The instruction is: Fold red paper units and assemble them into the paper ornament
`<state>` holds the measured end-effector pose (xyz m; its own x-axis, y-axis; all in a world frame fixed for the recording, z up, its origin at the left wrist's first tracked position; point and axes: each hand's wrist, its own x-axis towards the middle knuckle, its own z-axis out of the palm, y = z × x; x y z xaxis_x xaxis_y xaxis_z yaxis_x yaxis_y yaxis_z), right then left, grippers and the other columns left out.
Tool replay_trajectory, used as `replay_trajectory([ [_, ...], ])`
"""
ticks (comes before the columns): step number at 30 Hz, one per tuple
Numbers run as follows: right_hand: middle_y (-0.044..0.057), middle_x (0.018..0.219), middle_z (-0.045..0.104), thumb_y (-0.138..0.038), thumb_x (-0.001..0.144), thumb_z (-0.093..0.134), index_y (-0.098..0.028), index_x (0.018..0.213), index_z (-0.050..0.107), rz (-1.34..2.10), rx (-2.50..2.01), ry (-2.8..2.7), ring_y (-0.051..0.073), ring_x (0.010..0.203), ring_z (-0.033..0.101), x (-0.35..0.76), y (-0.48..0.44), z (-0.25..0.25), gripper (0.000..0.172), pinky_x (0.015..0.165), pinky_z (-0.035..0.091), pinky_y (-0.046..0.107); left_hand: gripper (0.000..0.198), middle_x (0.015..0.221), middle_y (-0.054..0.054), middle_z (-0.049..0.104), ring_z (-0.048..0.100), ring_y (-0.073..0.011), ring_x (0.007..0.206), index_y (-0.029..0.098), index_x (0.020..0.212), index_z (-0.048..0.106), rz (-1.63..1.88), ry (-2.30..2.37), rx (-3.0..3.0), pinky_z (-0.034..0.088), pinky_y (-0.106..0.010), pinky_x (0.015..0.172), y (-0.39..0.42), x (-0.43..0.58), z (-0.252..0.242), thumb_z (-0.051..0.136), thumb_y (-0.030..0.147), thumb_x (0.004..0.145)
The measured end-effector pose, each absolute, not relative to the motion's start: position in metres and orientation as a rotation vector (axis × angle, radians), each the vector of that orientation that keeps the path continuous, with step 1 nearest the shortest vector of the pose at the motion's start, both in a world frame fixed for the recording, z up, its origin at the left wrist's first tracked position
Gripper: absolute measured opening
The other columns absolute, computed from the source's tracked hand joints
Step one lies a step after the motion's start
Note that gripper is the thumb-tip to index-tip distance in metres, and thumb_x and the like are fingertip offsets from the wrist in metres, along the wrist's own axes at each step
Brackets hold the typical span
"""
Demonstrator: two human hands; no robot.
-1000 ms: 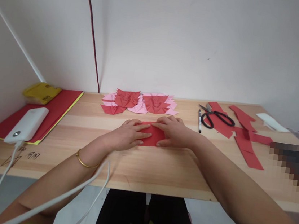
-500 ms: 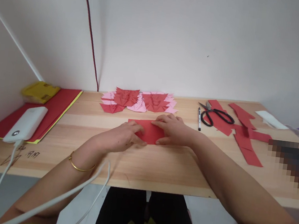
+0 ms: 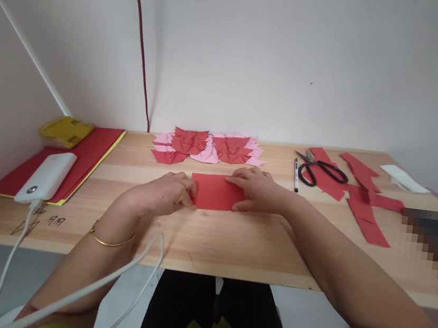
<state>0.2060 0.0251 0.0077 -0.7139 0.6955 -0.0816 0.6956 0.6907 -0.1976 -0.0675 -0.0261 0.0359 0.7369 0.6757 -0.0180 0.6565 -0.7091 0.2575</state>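
A red sheet of paper (image 3: 217,192), a flat rectangle, lies on the wooden table in front of me. My left hand (image 3: 169,194) is at its left edge, fingers curled and the thumb along the lower corner. At the right end, my right hand (image 3: 255,191) has its fingers on the top edge and its thumb at the bottom corner, gripping the sheet between them. Behind the sheet lie folded red paper pieces (image 3: 231,149) and folded pink paper pieces (image 3: 204,154) in overlapping rows.
Black-handled scissors (image 3: 324,171), a marker pen (image 3: 296,174) and red paper scraps (image 3: 367,219) lie at the right. At the left, a white power bank (image 3: 47,177) and a yellow packet (image 3: 66,133) rest on red sheets (image 3: 97,144). A white cable (image 3: 79,293) crosses my left forearm.
My left hand has slid left across the red paper to its left edge, uncovering more of it. My right hand stays at the right end. The view has shifted slightly.
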Motion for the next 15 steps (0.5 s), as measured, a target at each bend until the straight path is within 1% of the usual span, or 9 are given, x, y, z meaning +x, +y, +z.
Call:
replay_trajectory([
  [3,0.012,0.137,0.043,-0.064,0.070,0.058,-0.030,0.135,0.045,-0.339,1.185,2.893,0.037,0.121,0.036,0.2065,0.0260,0.0062,0.075,0.096,0.031,0.054,0.021,0.085,-0.003,0.061,0.052,-0.0132,0.081,0.030,0.079,0.073,0.053,0.910,2.637,0.040,-0.026,0.078,-0.0238,-0.0687,0.0387,0.053,0.030,0.084],
  [7,0.012,0.137,0.043,-0.063,0.070,0.058,-0.030,0.136,0.044,-0.342,1.181,2.896,0.037,0.122,0.035,0.2077,0.0280,0.0036,0.075,0.096,0.030,0.055,0.021,0.085,-0.003,0.062,0.054,-0.0126,0.081,0.028,0.075,0.073,0.089,0.878,2.584,0.040,-0.026,0.078,-0.0208,-0.0693,0.0399,0.055,0.032,0.083],
  [15,0.010,0.139,0.042,-0.059,0.067,0.063,-0.031,0.135,0.044,-0.385,1.175,2.876,0.037,0.125,0.034,0.2106,0.0296,0.0056,0.076,0.098,0.029,0.055,0.017,0.084,-0.003,0.063,0.055,-0.0142,0.084,0.025,0.079,0.075,0.100,0.919,2.531,0.041,-0.026,0.082,-0.0164,-0.0652,0.0359,0.059,0.029,0.081],
])
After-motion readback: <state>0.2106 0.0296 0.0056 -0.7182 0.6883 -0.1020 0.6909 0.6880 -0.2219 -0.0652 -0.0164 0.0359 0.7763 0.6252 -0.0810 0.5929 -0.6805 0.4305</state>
